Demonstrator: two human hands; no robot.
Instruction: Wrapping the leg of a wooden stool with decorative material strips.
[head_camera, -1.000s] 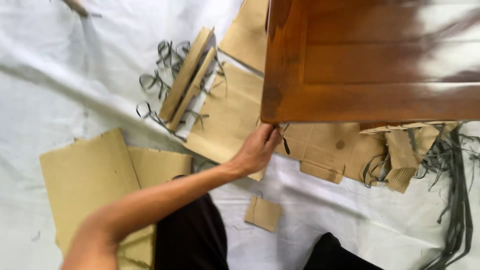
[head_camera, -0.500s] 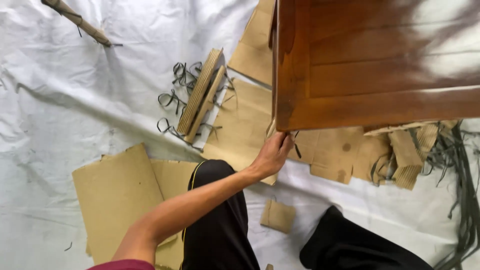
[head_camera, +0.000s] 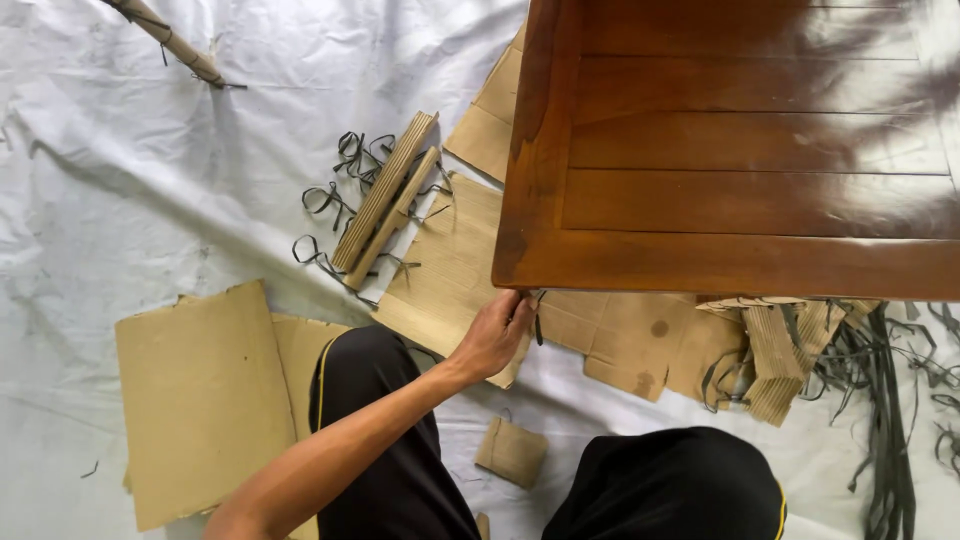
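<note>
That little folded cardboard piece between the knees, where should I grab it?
Probably by the two long sides of the small folded cardboard piece, coming straight down from above. It lies flat and alone on the white sheet, so fingers can pinch across its narrow width.

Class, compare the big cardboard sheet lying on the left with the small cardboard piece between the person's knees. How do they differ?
The big sheet is far larger than the small piece. The big sheet is partly tucked under a leg; the small piece lies free on the white cloth. Both are brown cardboard, lying flat.
</note>
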